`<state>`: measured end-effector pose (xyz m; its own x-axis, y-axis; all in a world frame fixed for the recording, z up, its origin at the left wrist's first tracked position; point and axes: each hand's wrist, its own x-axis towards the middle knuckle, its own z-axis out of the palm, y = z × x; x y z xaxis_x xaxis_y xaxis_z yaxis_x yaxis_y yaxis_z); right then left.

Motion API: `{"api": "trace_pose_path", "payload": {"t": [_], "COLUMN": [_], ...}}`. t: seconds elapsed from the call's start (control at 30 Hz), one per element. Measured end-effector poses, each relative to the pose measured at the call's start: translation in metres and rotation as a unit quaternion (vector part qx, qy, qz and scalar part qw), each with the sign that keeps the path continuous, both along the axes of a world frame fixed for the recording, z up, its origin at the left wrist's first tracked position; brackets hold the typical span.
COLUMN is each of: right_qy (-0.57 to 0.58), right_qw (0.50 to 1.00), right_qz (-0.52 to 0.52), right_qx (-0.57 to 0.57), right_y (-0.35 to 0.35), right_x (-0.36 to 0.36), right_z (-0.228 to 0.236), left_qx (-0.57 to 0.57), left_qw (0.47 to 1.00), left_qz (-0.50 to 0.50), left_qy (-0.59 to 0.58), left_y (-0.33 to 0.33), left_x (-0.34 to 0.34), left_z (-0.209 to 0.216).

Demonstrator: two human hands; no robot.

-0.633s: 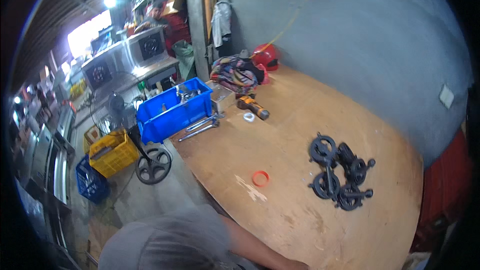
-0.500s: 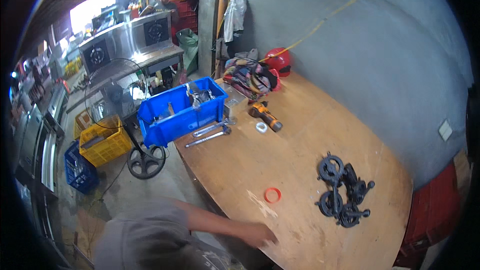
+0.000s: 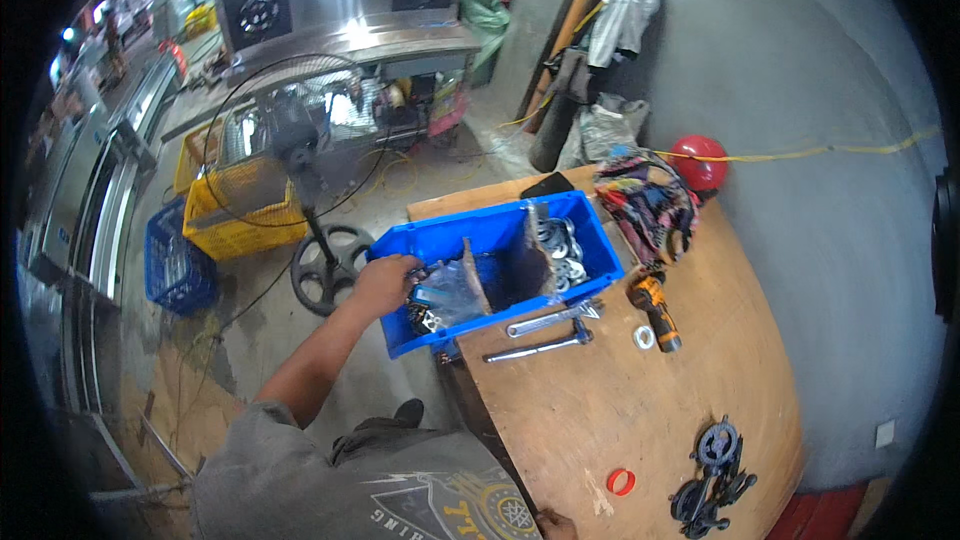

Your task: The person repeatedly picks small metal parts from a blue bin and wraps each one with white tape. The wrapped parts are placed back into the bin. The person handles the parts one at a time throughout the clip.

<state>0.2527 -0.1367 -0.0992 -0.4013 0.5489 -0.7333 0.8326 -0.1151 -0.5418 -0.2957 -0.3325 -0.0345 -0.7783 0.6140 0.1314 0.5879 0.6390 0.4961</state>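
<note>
My left hand (image 3: 388, 283) reaches over the low left end of the blue bin (image 3: 490, 313). Its fingers curl down beside small metal parts and a clear plastic bag (image 3: 450, 295) inside; what they hold, if anything, is hidden. Upright dividers split the bin, and metal rings (image 3: 562, 252) fill its right end. Only a bit of my right hand (image 3: 555, 525) shows at the table's near edge, its fingers mostly cut off by the frame. A red ring (image 3: 621, 482) lies near it, with black cast burner parts (image 3: 712, 480) farther right.
An adjustable wrench (image 3: 552, 321) and a ratchet wrench (image 3: 540, 344) lie before the bin. Beside them are an orange-black cordless drill (image 3: 654, 312) and a white roll (image 3: 643, 337). A stand fan (image 3: 330, 265) and yellow crates (image 3: 240, 215) stand left; a grey wall (image 3: 800, 60) borders the right.
My view has swung left toward the bin. My left arm has gone from the table's near edge out to the bin's left end. A bit of my right hand now shows at the bottom.
</note>
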Motion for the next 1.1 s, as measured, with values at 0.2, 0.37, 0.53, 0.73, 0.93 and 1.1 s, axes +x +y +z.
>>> {"api": "trace_pose_path", "payload": {"t": [0.2,0.37,0.53,0.73,0.93,1.1], "right_qy": [0.011,0.075,0.26,0.34,0.214,0.067], "right_qw": [0.999,0.948,0.918,0.78,0.863,0.858], "right_qz": [0.028,0.17,0.207,0.417,0.344,0.417], "right_qx": [0.027,0.257,0.216,0.321,0.301,0.292], "right_y": [0.086,0.116,0.077,0.022,0.028,0.038], "right_x": [-0.046,-0.167,-0.304,-0.433,-0.494,-0.496], "right_z": [0.029,0.059,0.134,0.16,0.127,0.122], "left_qx": [-0.096,-0.142,0.022,0.114,0.185,0.16], "left_qw": [0.993,0.982,0.99,0.978,0.935,0.919], "left_qz": [-0.062,-0.101,-0.126,-0.164,-0.187,-0.262], "left_qy": [-0.023,-0.065,-0.06,-0.062,-0.239,-0.247], "left_y": [0.026,0.056,0.062,0.093,0.074,0.031], "left_x": [0.006,0.004,-0.007,-0.038,-0.063,-0.059], "left_z": [-0.017,-0.018,-0.008,0.03,0.053,0.033]}}
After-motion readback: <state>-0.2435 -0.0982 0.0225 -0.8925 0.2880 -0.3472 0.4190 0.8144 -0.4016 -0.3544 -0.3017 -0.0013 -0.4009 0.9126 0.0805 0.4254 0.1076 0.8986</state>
